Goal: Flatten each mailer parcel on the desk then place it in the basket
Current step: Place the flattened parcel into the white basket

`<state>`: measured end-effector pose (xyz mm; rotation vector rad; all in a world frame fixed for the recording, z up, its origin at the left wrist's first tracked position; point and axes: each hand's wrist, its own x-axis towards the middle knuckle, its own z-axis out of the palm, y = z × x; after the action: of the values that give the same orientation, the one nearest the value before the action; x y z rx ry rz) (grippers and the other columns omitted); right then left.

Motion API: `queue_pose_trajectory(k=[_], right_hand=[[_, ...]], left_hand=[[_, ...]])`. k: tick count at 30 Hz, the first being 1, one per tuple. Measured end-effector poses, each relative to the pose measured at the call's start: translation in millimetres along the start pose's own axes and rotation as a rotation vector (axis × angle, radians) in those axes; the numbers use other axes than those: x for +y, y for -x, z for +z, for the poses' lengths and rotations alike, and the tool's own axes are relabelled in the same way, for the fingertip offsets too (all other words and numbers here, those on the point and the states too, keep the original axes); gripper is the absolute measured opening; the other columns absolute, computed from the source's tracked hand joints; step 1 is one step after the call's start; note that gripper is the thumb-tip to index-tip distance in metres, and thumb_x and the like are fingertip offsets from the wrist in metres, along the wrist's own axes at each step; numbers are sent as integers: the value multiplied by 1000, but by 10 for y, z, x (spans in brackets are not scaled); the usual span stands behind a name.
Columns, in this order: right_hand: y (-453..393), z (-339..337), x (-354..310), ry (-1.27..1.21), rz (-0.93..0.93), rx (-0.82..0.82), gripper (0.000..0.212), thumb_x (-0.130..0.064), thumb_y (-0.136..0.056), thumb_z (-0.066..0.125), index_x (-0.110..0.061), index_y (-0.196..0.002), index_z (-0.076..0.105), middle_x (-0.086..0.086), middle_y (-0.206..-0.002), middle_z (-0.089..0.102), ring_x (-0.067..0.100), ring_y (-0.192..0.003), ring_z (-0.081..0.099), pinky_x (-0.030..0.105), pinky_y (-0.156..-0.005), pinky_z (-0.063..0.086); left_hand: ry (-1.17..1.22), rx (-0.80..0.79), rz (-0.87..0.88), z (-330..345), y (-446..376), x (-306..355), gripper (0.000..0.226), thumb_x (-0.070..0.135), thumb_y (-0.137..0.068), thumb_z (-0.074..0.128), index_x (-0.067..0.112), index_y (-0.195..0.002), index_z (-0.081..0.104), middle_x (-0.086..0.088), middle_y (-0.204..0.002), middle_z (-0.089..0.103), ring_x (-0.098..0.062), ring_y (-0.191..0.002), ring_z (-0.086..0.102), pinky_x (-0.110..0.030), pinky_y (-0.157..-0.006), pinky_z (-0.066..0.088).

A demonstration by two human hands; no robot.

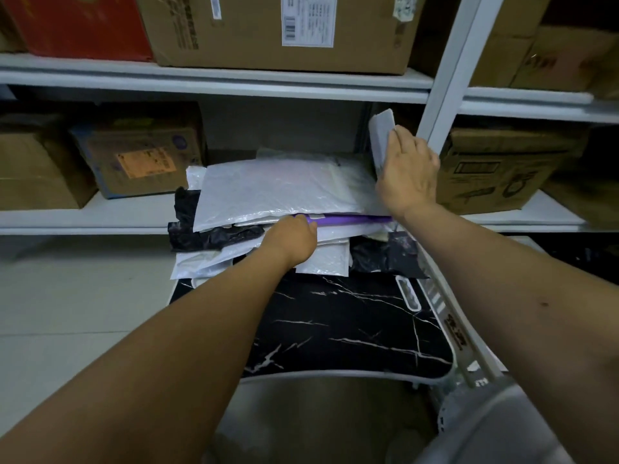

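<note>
Mailer parcels, mixed lot, are lying heaped at the far end of the black marble-pattern worktop (335, 329); the near half of that surface is carrying nothing visible.

Basket (445, 323): a white slatted rim is running along the worktop's right edge; its inside is not showing.

Left hand (294, 239): it is reaching into the near face of the heap, at the level of a purple mailer (351, 218) sandwiched between white ones. Its fingers are tucked out of sight among the layers, so whether they are pinching anything cannot be told.

Black poly bags (214, 236): crumpled, they are poking out at the left and right of the heap's lower layers.

White bubble mailer (284, 192): the largest piece, it is lying on top and overhanging what sits beneath it.

Right hand (408, 175): raised at the heap's far right corner, its fingers are curling round a small grey padded mailer (382, 142), which is standing on end, clear of the heap.

Shelving (214, 85) with cardboard boxes (278, 31) is standing behind.

Risks, as judged:
- Pulling a middle layer is likely to drag the top mailer along, since slick plastic slides freely, and to spill pieces off the worktop's left edge to the floor.
- The raised parcel looks not yet flattened; dropping it into the basket now would skip a step.
- The crowded far end is leaving little room for pressing; the near bare area would suit better.
</note>
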<state>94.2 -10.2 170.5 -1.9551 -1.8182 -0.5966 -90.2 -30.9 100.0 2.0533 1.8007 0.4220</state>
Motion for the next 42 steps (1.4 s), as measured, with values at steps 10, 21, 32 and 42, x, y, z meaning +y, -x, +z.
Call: queue_pose_trajectory(k=[10,21,32,42], right_hand=[[744,-693,-559,189,-52,33,57,-8,-96,45,3,-147,21,15,-145,31,27,-116,47,32,-73,46],[1336,-230,-1314,117,-260,-319,61,-16,-94,52,-2,-147,24,21,-142,30,26,-124,42,31,-95,46],[1568,506,-1649,-648,-160,-809,75,-2,-91,48,-27,-153,15,4,-162,-1,35,-128,45,41,-95,48],[1683,1196,-554,-144,400,-893,40,-31,-95,47,-21,-133,38,12,-136,34,33,-124,35,51,-99,38]], left_hand=[[1150,-256,-176,-422,686,570,80,79,-85,26,20,-133,50,-3,-118,64,-25,-100,65,-46,-94,49],[1445,-269,-351,-359,866,83,55,62,-92,41,16,-106,68,-8,-109,71,-26,-103,65,-41,-96,48],[1259,-91,-621,241,637,-881,51,62,-96,26,27,-125,50,4,-130,52,-17,-118,48,-36,-105,35],[56,-319,-396,1037,416,-807,58,41,-90,48,25,-143,30,-15,-150,20,-43,-131,30,-53,-108,31]])
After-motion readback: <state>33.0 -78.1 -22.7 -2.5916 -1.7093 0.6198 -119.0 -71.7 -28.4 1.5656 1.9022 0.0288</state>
